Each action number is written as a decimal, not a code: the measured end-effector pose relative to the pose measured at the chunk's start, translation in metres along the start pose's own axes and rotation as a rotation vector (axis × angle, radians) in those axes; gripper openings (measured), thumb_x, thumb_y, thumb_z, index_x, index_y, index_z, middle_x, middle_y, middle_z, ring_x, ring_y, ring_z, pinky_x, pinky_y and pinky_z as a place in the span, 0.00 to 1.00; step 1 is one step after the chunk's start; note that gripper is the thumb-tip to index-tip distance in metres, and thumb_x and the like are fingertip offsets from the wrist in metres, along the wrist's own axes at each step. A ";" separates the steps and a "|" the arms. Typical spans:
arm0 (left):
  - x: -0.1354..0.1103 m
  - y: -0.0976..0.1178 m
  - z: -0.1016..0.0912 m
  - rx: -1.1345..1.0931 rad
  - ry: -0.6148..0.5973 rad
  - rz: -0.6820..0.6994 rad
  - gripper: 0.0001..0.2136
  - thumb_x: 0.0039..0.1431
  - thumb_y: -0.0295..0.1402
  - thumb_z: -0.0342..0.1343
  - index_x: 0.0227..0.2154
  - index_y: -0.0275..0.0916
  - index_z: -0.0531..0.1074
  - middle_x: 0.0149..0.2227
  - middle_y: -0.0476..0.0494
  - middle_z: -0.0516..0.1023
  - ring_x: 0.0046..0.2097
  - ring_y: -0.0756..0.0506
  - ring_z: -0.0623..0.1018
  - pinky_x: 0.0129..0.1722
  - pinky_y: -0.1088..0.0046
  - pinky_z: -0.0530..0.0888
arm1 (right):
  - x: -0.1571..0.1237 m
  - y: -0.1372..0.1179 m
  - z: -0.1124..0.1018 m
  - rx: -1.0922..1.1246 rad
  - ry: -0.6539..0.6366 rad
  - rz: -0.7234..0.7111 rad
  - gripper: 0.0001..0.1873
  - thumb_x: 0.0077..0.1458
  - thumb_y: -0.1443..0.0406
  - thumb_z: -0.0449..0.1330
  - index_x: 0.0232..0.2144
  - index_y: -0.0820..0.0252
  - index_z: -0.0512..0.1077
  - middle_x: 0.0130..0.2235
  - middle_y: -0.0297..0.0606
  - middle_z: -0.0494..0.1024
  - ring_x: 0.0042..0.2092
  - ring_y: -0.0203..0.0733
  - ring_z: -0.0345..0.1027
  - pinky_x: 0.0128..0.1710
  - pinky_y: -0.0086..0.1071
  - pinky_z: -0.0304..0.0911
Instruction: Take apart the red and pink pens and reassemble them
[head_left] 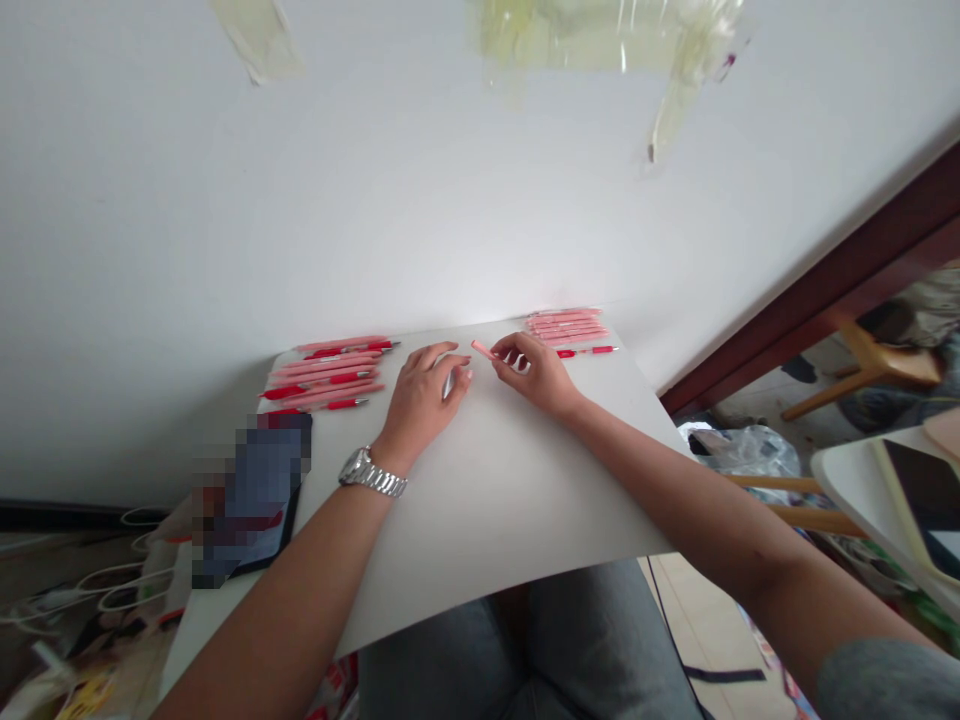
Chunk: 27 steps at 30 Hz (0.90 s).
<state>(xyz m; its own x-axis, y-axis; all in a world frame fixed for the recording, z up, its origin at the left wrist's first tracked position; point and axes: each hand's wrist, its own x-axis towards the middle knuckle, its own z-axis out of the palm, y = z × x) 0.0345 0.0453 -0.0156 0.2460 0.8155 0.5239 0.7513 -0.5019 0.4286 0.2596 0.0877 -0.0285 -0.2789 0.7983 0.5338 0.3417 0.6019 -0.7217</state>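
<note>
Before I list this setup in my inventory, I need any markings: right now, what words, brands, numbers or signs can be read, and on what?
No text is readable.
Pink pen-like item in the right hand: no legible print.
Left-side pens and right-side pens: any print is too small to read.
Wristwatch: dial too small and angled.
Dark device: pixelated, unreadable.

On the white flat table, the group of slim pink and red pens lies at the far left, behind the dark rectangular device. The pile of slim pink pens is at the far right, with one slim red pen before it. Between both are the bare left hand and the bare right hand, the latter with a thin pink stick.
</note>
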 end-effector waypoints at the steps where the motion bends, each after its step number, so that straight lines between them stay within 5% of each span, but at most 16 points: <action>1: 0.000 -0.001 0.001 0.000 -0.017 0.001 0.12 0.73 0.39 0.55 0.51 0.45 0.79 0.60 0.38 0.78 0.61 0.33 0.74 0.65 0.49 0.69 | 0.000 0.000 0.000 0.002 0.001 0.000 0.05 0.62 0.62 0.64 0.41 0.54 0.75 0.40 0.37 0.81 0.38 0.40 0.73 0.38 0.36 0.72; 11: -0.001 -0.007 0.006 -0.002 -0.037 -0.033 0.15 0.74 0.42 0.51 0.53 0.43 0.79 0.60 0.36 0.79 0.63 0.34 0.75 0.67 0.50 0.68 | 0.001 -0.001 0.000 -0.002 -0.002 0.014 0.05 0.62 0.62 0.64 0.41 0.55 0.75 0.39 0.37 0.81 0.38 0.40 0.74 0.38 0.35 0.71; 16: 0.002 0.000 0.002 -0.008 -0.073 -0.057 0.19 0.77 0.41 0.46 0.38 0.43 0.82 0.57 0.40 0.81 0.63 0.36 0.75 0.68 0.51 0.67 | 0.001 -0.001 -0.001 -0.005 0.005 0.004 0.04 0.62 0.63 0.64 0.40 0.55 0.75 0.39 0.36 0.81 0.38 0.39 0.74 0.37 0.34 0.70; 20: 0.004 0.007 -0.005 -0.002 -0.082 -0.104 0.24 0.79 0.41 0.42 0.35 0.44 0.83 0.57 0.42 0.81 0.63 0.39 0.76 0.68 0.55 0.66 | 0.002 -0.001 -0.001 0.008 0.006 -0.019 0.04 0.62 0.64 0.65 0.41 0.56 0.76 0.38 0.35 0.80 0.37 0.39 0.73 0.36 0.34 0.69; 27: 0.004 0.004 -0.006 -0.054 0.044 -0.182 0.22 0.78 0.43 0.44 0.38 0.42 0.82 0.55 0.39 0.81 0.59 0.39 0.78 0.67 0.56 0.70 | 0.002 -0.002 -0.001 0.011 0.009 -0.001 0.04 0.62 0.64 0.64 0.40 0.55 0.75 0.38 0.35 0.80 0.37 0.39 0.73 0.37 0.34 0.70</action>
<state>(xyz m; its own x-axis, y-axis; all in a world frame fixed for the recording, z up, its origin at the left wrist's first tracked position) 0.0350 0.0446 -0.0080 0.0808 0.8815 0.4653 0.7469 -0.3627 0.5574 0.2596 0.0880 -0.0258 -0.2713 0.7979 0.5383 0.3319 0.6025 -0.7258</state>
